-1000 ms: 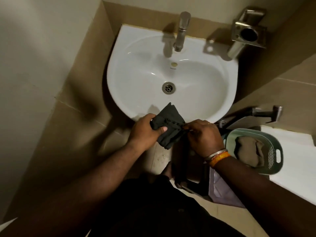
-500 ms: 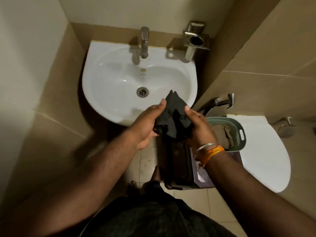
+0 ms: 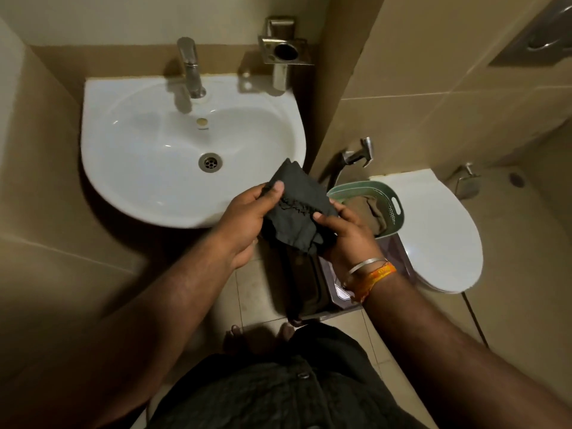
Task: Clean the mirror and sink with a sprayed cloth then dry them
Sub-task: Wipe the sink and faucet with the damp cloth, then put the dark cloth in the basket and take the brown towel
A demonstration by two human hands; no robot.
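A dark grey cloth (image 3: 297,212) hangs bunched between both my hands, just in front of the white sink's (image 3: 130,168) right front rim. My left hand (image 3: 247,218) grips its left side with the thumb on top. My right hand (image 3: 343,233) pinches its right edge. The sink basin holds nothing; its drain (image 3: 210,162) and chrome tap (image 3: 190,69) show plainly. No mirror is in view.
A green basket (image 3: 383,193) with a brown cloth inside sits on a stool-like stand to the right of the sink. A closed white toilet (image 3: 433,236) is further right, with a hand sprayer (image 3: 359,154) on the wall. A steel holder (image 3: 283,52) hangs beside the tap.
The view has swung right and pulled back, showing the toilet. Both hands shifted right with the cloth and keep working it between them.
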